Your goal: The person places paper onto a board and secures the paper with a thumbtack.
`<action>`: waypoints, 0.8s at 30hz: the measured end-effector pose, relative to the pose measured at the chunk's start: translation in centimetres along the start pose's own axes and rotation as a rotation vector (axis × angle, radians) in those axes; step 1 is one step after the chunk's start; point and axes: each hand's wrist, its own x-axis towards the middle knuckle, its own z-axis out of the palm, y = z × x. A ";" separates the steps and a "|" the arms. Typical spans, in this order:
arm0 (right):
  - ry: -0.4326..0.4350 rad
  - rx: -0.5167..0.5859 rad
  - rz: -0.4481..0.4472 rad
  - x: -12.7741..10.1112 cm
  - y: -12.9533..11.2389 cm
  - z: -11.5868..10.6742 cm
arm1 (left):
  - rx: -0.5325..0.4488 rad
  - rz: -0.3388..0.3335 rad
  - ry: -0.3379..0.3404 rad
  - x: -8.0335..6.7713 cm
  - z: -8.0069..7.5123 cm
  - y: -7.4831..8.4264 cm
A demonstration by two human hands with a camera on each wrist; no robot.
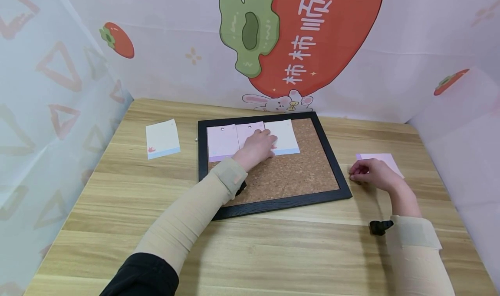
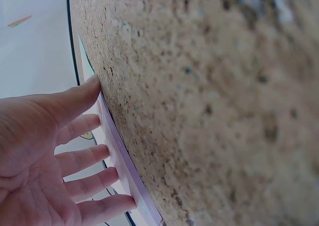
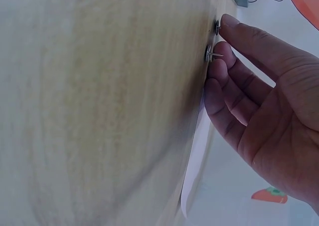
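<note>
A black-framed cork board (image 1: 308, 174) lies on the table, with two pink note sheets (image 1: 222, 143) and a cream sheet with a blue bottom strip (image 1: 287, 137) side by side along its top. Silver thumbtacks show at the upper edges of both pink sheets. My left hand (image 1: 258, 146) rests with spread, straight fingers over the second pink sheet and the cream one. To the right of the board, my right hand (image 1: 375, 172) reaches down to the tabletop, its fingers loosely bent around two thumbtacks (image 3: 208, 54). One tack stands point up near the index finger; the thumb tip touches the other.
Another cream sheet (image 1: 162, 139) lies left of the board, and a pink sheet (image 1: 384, 161) lies partly behind my right hand. A small tack (image 1: 196, 139) sits just outside the frame's left edge. A printed backdrop (image 1: 175, 74) rises behind the table.
</note>
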 end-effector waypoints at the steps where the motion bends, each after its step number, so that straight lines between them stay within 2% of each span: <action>1: 0.001 -0.001 0.002 0.0 0.0 0.0 | 0.001 -0.001 0.000 0.0 0.0 0.0; 12: 0.013 -0.031 0.008 0.1 -0.1 0.0 | -0.003 -0.008 -0.003 0.0 0.0 -0.2; 24: -0.010 -0.005 0.046 0.0 -0.1 0.0 | 0.008 0.009 0.003 0.1 0.2 -0.2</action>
